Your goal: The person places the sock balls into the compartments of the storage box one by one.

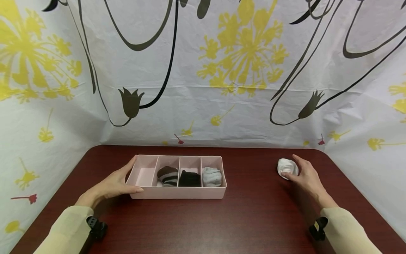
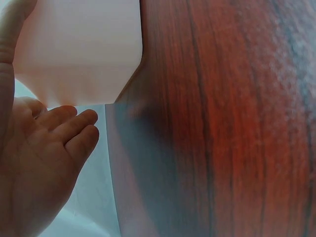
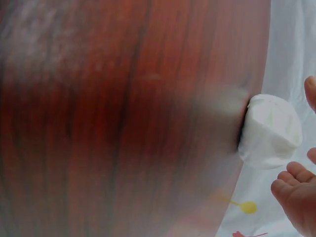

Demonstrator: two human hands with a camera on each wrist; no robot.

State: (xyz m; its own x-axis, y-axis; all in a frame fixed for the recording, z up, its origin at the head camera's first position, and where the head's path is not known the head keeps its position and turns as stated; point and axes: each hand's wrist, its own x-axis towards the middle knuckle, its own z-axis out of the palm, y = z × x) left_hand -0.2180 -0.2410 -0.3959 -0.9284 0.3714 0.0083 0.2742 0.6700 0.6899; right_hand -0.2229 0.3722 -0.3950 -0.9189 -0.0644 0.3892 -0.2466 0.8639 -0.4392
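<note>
A pale pink divided box (image 1: 177, 193) stands on the table. My left hand (image 1: 112, 181) grips its left end, thumb along the front wall and forefinger at the far left corner; in the left wrist view its other fingers (image 2: 81, 140) lie against the end. The leftmost compartment holds nothing; the others hold a striped brown-grey rolled sock (image 1: 168, 175), a black sock (image 1: 190, 179) and a light grey sock (image 1: 211, 177). At the right lies a white bundle, seemingly a rolled sock (image 1: 285, 166). My right hand (image 1: 306, 176) is around its right side, fingers spread; the right wrist view shows a gap between them.
The dark red-brown wooden table (image 1: 196, 225) carries the box left of centre and the white bundle far right. A white cloth with yellow and dark flower prints (image 1: 190, 70) hangs behind and along both sides.
</note>
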